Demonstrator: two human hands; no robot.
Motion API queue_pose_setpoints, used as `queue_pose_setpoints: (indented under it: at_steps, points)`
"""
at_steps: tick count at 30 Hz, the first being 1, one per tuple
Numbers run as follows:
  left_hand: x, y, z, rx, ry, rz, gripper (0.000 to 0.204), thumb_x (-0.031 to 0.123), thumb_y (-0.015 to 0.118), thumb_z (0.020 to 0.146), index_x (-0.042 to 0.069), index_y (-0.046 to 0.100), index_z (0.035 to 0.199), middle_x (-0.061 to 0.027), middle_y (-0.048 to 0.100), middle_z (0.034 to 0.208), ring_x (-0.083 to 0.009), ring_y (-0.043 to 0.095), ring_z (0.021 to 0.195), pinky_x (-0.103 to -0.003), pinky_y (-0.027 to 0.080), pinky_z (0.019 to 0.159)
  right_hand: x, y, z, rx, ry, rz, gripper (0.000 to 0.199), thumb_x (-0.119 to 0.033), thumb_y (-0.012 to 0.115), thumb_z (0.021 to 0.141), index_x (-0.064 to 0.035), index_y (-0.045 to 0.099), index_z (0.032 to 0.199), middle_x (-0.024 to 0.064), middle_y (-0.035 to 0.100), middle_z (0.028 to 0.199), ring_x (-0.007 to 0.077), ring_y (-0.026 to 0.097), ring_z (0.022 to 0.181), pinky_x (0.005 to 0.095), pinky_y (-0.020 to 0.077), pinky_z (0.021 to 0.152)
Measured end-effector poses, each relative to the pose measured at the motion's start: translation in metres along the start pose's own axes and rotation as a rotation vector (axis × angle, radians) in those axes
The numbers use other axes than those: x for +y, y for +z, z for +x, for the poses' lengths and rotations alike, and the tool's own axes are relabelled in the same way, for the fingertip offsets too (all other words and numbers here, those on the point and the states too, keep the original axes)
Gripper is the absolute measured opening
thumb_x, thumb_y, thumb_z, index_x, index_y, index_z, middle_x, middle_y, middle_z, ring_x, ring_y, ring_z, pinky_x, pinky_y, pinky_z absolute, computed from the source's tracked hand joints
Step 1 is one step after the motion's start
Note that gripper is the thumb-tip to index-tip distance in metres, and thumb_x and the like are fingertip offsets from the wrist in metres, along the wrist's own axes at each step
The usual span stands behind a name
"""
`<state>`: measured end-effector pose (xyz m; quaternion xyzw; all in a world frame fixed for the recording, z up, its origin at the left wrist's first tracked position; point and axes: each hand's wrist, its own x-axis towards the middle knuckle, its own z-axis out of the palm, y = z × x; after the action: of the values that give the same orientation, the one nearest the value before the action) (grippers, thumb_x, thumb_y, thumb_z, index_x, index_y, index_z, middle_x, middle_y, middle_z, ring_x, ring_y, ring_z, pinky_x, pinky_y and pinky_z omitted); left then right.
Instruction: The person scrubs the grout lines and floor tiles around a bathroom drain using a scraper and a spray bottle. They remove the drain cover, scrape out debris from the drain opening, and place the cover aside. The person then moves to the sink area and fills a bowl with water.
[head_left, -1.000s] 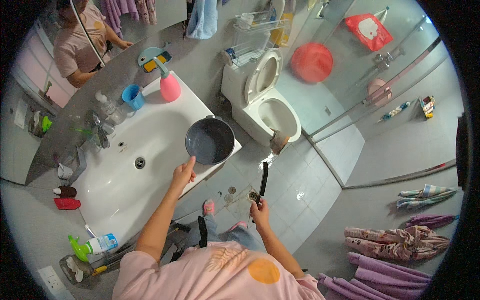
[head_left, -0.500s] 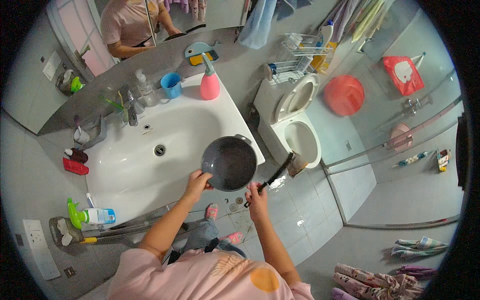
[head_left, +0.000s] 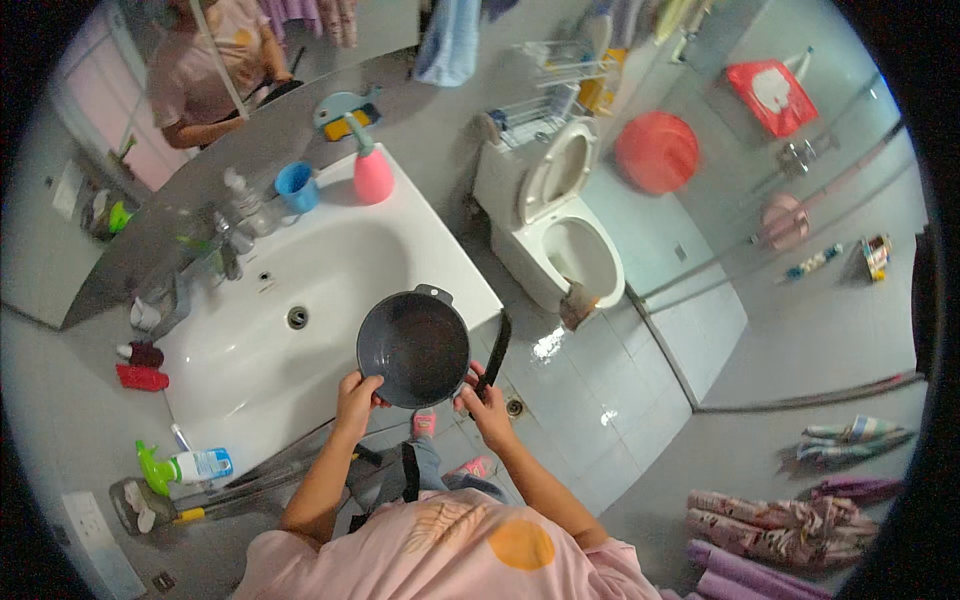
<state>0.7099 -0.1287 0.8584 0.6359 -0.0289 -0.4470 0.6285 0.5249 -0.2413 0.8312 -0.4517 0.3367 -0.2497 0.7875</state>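
Observation:
A round dark grey pot (head_left: 414, 349) with a small ear handle is held over the front right part of the white sink (head_left: 230, 340). Its hollow side faces up and looks bare inside. My left hand (head_left: 357, 402) grips the pot's near left rim, thumb over the edge. Beside the pot's right edge, my right hand (head_left: 488, 412) is closed around a long, slim black brush (head_left: 498, 348) that points up and away. The right fingertips come close to the pot's side; whether they touch it I cannot tell.
A pink spray bottle (head_left: 373, 177) and a blue cup (head_left: 297, 187) stand at the sink's back. Right of the sink is an open toilet (head_left: 575, 255) with a brownish piece (head_left: 577, 305) on its front rim. A green-topped spray bottle (head_left: 200, 465) lies at the near left.
The pot has shifted left in view, and its ear handle has swung toward the far side. The brush has turned more upright, with the right hand closer to the pot. The whole view has also tilted.

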Motion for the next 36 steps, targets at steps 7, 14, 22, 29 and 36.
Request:
queue_pose_setpoints:
  at_steps: [7, 14, 22, 29, 36]
  points:
    - [-0.026, 0.053, 0.004, -0.388, -0.189, 0.123, 0.01, 0.011, 0.054, 0.076, 0.002, 0.053, 0.082, -0.0041, 0.055, 0.07, -0.0107, 0.049, 0.054, -0.029, 0.047, 0.049, -0.025, -0.047, -0.045, 0.155, -0.104, -0.113, 0.075, -0.013, 0.065, 0.076, -0.0033, 0.017, 0.133, 0.0119, 0.043, 0.119, 0.0172, 0.047, 0.102, 0.0298, 0.0406, 0.085]
    - [-0.047, 0.119, -0.012, -0.493, -0.3, 0.231, 0.014, 0.017, 0.054, 0.081, 0.003, 0.052, 0.084, -0.0019, 0.054, 0.07, -0.0083, 0.049, 0.057, -0.021, 0.042, 0.053, -0.03, -0.09, -0.084, 0.353, -0.258, -0.161, 0.085, -0.011, 0.068, 0.072, -0.0058, 0.011, 0.135, 0.0125, 0.038, 0.125, 0.0209, 0.039, 0.114, 0.0329, 0.0334, 0.095]
    - [-0.029, 0.087, -0.002, -0.361, -0.104, 0.235, 0.021, 0.026, 0.049, 0.088, 0.004, 0.048, 0.089, -0.0047, 0.053, 0.072, -0.0117, 0.054, 0.063, -0.024, 0.044, 0.056, -0.033, -0.093, -0.074, 0.505, -0.155, -0.151, 0.079, -0.007, 0.065, 0.072, -0.0068, 0.016, 0.134, 0.0118, 0.039, 0.123, 0.0206, 0.044, 0.108, 0.0315, 0.0363, 0.091]
    - [0.098, -0.082, 0.074, 0.544, 0.883, 0.154, 0.013, 0.017, 0.046, 0.089, 0.004, 0.046, 0.09, -0.0032, 0.052, 0.072, -0.0093, 0.05, 0.061, -0.022, 0.041, 0.056, -0.031, 0.036, 0.033, -0.058, -0.014, -0.161, 0.073, -0.009, 0.063, 0.076, -0.005, 0.016, 0.132, 0.0128, 0.039, 0.122, 0.0211, 0.042, 0.109, 0.0323, 0.0345, 0.092]
    - [0.181, -0.167, 0.105, 0.358, 0.395, -0.24, 0.045, 0.045, 0.046, 0.086, 0.004, 0.034, 0.101, -0.0274, 0.046, 0.111, -0.035, 0.054, 0.096, -0.04, 0.044, 0.085, 0.059, 0.176, 0.133, -0.26, 0.0, -0.11, 0.065, -0.02, 0.064, 0.077, -0.0055, 0.025, 0.127, 0.0094, 0.044, 0.111, 0.0174, 0.044, 0.096, 0.03, 0.0371, 0.08]
